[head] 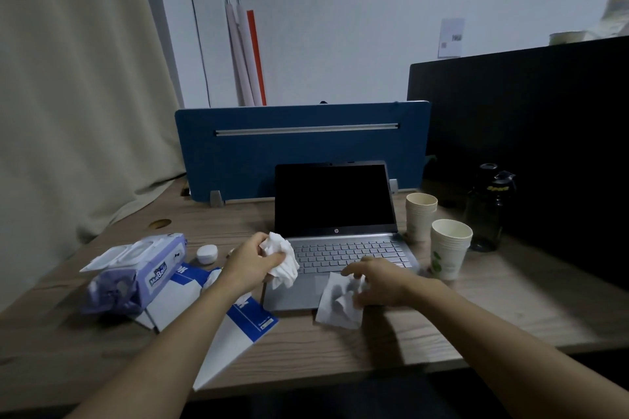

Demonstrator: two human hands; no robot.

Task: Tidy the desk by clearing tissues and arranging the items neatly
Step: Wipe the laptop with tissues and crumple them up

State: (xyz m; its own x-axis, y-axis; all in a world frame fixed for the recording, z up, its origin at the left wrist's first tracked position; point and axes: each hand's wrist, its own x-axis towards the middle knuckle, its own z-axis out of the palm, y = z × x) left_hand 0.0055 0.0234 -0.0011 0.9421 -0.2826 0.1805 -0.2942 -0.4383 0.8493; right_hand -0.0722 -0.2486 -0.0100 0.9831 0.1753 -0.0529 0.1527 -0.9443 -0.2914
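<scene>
Head view, single frame. Wooden desk with an open laptop at centre, screen dark.

Left hand: fingers curled round a crumpled tissue, held just above the left edge of the laptop keyboard. The wad sticks out past the fingers to the right.

Right hand: lies over a flatter tissue that rests partly on the laptop's front edge by the touchpad and partly on the desk. Fingertips are bent down onto the sheet and bunch its right side; I cannot tell if the sheet is pinched or only pressed.

Left of laptop: a purple wet-wipes pack, lid flap open, lying partly on blue-and-white papers that reach to the front desk edge. A small white round lid or jar sits behind them.

Right of laptop: two stacks of paper cups, one behind the other, and a dark water bottle further right.

Behind the laptop: a blue divider panel. Curtain at left.
</scene>
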